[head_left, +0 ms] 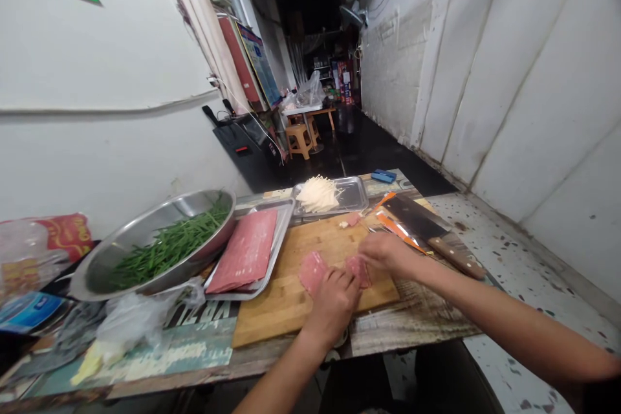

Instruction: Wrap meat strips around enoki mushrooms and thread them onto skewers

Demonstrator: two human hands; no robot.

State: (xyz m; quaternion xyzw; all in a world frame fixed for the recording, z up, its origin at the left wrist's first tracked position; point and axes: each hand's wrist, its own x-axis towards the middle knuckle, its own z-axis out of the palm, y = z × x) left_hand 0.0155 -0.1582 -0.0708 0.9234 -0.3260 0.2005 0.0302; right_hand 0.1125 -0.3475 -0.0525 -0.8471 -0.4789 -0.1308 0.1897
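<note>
Two pieces of thin pink sliced meat lie on the wooden cutting board [286,297]. My left hand [337,301] rests over the left meat slice [311,272], its bent fingers pressing where the two pieces come close. At the right meat slice [358,266], my right hand [388,253] has its fingers pinched together at the edge; the fingertips are partly hidden. A small pink scrap with pale bits [352,220] sits near the board's far edge. Left of the board, a stack of rectangular meat sheets [247,249] fills a metal tray [284,223].
Behind the board, enoki mushrooms [317,194] lie on another tray [356,193]. A cleaver [417,218] rests on orange-edged packaging [395,225] at right, near a blue object [383,176]. A steel bowl [145,226] of green vegetables [169,249] and a plastic bag [136,320] are left.
</note>
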